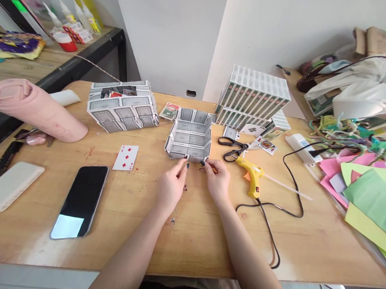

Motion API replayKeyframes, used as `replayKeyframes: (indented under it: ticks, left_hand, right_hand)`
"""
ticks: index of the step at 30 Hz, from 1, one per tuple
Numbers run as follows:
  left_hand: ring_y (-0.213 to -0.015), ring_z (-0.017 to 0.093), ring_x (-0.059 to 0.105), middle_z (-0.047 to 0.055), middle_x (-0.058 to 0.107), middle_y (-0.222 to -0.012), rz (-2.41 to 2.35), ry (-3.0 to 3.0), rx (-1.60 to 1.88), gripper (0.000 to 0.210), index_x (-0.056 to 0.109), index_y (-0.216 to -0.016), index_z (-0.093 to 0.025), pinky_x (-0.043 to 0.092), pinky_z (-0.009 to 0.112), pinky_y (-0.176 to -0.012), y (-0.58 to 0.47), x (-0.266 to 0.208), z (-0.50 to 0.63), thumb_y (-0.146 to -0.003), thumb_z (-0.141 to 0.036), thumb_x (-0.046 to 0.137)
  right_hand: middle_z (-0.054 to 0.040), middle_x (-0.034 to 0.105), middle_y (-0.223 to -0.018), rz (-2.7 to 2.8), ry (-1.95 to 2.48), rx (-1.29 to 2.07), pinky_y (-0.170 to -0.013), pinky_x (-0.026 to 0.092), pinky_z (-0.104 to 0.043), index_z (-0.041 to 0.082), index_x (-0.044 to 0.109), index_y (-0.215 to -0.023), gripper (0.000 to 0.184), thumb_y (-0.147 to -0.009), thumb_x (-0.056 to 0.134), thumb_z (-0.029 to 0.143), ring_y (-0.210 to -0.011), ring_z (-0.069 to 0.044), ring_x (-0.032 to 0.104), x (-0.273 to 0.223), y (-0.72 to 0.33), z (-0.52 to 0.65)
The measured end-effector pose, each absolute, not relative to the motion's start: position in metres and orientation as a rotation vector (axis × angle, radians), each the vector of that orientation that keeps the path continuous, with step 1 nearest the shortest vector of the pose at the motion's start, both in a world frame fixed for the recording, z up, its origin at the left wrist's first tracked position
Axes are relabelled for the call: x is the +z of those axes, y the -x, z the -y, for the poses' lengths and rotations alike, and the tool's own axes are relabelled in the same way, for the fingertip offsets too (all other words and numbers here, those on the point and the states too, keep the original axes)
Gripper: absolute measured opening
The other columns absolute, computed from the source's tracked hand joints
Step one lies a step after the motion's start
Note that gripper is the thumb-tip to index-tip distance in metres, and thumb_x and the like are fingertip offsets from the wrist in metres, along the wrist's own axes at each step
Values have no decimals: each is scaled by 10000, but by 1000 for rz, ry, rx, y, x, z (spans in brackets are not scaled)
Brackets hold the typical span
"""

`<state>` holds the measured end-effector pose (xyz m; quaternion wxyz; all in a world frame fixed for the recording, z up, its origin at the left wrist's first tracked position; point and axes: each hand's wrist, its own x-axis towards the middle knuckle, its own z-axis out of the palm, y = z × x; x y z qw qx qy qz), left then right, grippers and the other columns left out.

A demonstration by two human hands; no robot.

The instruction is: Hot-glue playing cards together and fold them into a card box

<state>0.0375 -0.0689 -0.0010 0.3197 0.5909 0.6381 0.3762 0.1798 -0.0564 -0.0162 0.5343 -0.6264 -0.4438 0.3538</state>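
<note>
A shallow open box made of playing cards [190, 138] stands on the table in front of me, patterned card backs facing inward. My left hand [173, 182] pinches its near wall left of the near right corner. At that corner, my right hand [217, 178] grips the same wall between thumb and fingers. Just right of the box lie black-handled scissors [233, 148] and a yellow glue gun [252, 175] with a glue stick in its back. A three of diamonds card [125, 158] lies face up to the left.
A bigger card box [124, 106] holding loose cards stands at the back left, beside a card pack [169, 111]. Stacked card packs [253, 96] rise at the back right. A phone [80, 201], power strip [303, 148], glue gun cord and coloured paper [368, 192] occupy the sides.
</note>
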Motion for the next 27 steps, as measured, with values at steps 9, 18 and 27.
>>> replayKeyframes:
  ticks: [9,18,27]
  left_hand:
    - [-420,102,482,-25,516,-463,-1762,-1600,1085,345,743,-987,-183,376,204,-513,-39,-7,61,-912,-376,467]
    - [-462,105,478,10,579,-507,-1786,-1709,1113,325,750,-1001,-177,351,223,-545,-45,-5,65,-890,-340,491]
    - [-495,115,522,51,705,-672,-1652,-1803,1058,370,718,-1123,-192,397,237,-549,-54,-2,73,-870,-228,451]
  right_hand:
    - [-15,585,-789,1135,1481,844,-656,560,-316,212,611,-696,158,-789,603,340,-664,-154,600,-12,-184,52]
    - [-25,533,-876,1138,1553,628,-742,555,-329,222,534,-793,138,-744,644,290,-796,-166,582,-9,-168,61]
    - [-60,424,-1039,1188,1655,383,-790,550,-367,234,426,-955,463,-616,742,226,-860,-178,519,-8,-158,60]
